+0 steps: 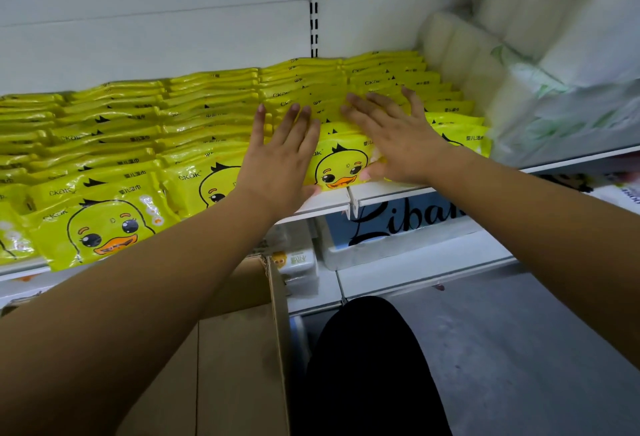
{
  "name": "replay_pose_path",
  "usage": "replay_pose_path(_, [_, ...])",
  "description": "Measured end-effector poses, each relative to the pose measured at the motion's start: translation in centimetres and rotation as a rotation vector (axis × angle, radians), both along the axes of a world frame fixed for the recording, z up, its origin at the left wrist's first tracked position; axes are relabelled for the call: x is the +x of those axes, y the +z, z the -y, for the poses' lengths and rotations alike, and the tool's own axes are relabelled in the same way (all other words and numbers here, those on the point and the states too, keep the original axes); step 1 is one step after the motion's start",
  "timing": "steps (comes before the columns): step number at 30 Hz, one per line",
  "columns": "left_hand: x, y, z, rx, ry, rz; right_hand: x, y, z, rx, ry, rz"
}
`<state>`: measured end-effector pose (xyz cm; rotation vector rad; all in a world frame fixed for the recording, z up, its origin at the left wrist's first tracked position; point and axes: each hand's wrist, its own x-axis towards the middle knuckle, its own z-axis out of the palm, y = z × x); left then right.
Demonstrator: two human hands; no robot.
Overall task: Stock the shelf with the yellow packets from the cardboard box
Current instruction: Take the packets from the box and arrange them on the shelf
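Head view: the only camera, looking down past both forearms to a shop shelf.
Yellow packets [104, 224]: upright rows with duck faces forward, filling the shelf [391, 193] from the left edge of the frame to right of centre.
Left hand [284, 155]: centre of the frame, flat with fingers straight and spread, pressing on packet tops, thumb down by the shelf lip; it grips nothing.
Right hand [391, 145]: just right of it, likewise flat and splayed on the neighbouring row, thumb against the front packet's face; nothing held.
Step in hand: apparently squaring and pushing back a row already placed, not carrying new stock.
Next move: probably lift both hands clear and reach down to the cardboard box [239, 349] at lower centre for more; the arms hide its contents, so I cannot tell what remains.
Around: white wrapped packs [519, 89] at upper right, touching the last yellow row; a blue-and-white lettered box [398, 224] on the shelf below.
In the way: the shelf looks nearly full, and the white packs block any spread rightwards.
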<state>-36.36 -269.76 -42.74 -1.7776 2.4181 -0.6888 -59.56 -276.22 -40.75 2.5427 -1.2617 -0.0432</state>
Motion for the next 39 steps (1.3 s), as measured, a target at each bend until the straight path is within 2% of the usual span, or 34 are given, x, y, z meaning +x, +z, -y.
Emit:
replay_pose_path(7, [-3.9, 2.2, -0.7, 0.061, -0.021, -0.108, -6.4, 3.0, -1.8, 0.047, -0.041, 0.043])
replay_pose_path(11, [-9.3, 3.1, 0.9, 0.067, -0.090, -0.151, -10.1, 3.8, -1.9, 0.060, -0.134, -0.083])
replay_pose_path(16, [-13.9, 2.6, 4.2, 0.134, -0.080, -0.059, -11.1, 3.0, -0.5, 0.051, -0.181, -0.268])
replay_pose_path(30, [-13.6, 0.8, 8.0, 0.047, -0.119, -0.012, -9.5, 2.3, 3.1, 0.004, -0.206, -0.278])
replay_pose_path(39, [-11.3, 2.5, 5.2, 0.077, -0.111, -0.020, -8.7, 4.3, 1.0, 0.152, -0.236, -0.230])
